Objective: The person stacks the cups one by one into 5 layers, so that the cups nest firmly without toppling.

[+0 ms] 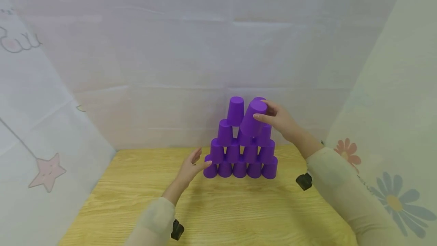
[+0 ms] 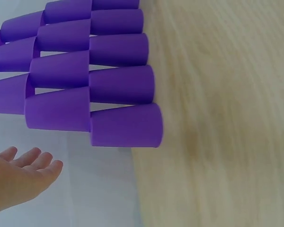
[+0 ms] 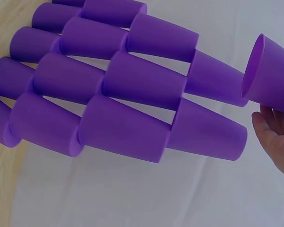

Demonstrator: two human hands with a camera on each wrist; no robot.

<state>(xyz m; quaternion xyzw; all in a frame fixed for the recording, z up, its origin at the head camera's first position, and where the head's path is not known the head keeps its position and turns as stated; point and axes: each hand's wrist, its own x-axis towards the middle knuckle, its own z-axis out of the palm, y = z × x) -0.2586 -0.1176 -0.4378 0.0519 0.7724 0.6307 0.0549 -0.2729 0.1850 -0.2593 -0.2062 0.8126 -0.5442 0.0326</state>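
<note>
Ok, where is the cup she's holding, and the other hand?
held purple cup [image 1: 252,119], head view, its side wall.
left hand [image 1: 191,168], head view, the palm.
right hand [image 1: 278,119], head view, the back.

Purple cups, pale wood-grain table

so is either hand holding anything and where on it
The right hand holds one tilted purple cup near its closed upper end, fingers and thumb round the sides. The left hand is open beside the cup pyramid, holding nothing.
</note>
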